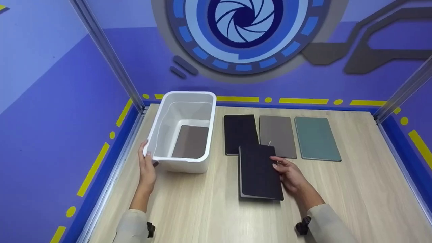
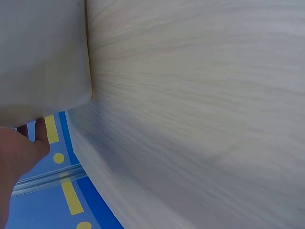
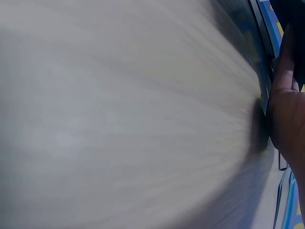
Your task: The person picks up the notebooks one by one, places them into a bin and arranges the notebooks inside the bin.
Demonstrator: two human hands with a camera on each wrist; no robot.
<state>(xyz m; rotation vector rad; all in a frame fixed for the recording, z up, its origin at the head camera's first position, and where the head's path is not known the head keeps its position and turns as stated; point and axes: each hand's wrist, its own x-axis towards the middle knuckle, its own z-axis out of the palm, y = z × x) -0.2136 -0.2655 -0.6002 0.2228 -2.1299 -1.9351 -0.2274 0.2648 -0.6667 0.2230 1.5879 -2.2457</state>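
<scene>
At its near left corner, my left hand [image 1: 147, 170] holds a white plastic bin [image 1: 213, 130] by the rim. A flat brown notebook [image 1: 190, 141] lies on the bin's floor. The left wrist view shows the bin's outer wall [image 2: 43, 52] and part of the left hand [image 2: 19, 152] beside it. My right hand [image 1: 292, 177] grips a black notebook [image 1: 258, 173] by its right edge, above the table and tilted. In the right wrist view, the right hand [image 3: 288, 114] is at the right edge with a dark piece of that notebook [image 3: 299, 33].
Behind the held notebook, a second black notebook [image 1: 239, 131], a grey-brown notebook [image 1: 278, 135] and a green notebook [image 1: 317, 138] lie in a row on the wooden table [image 1: 364, 189]. The held one overlaps the first two in the head view. Blue panels [image 1: 128, 67] enclose the table.
</scene>
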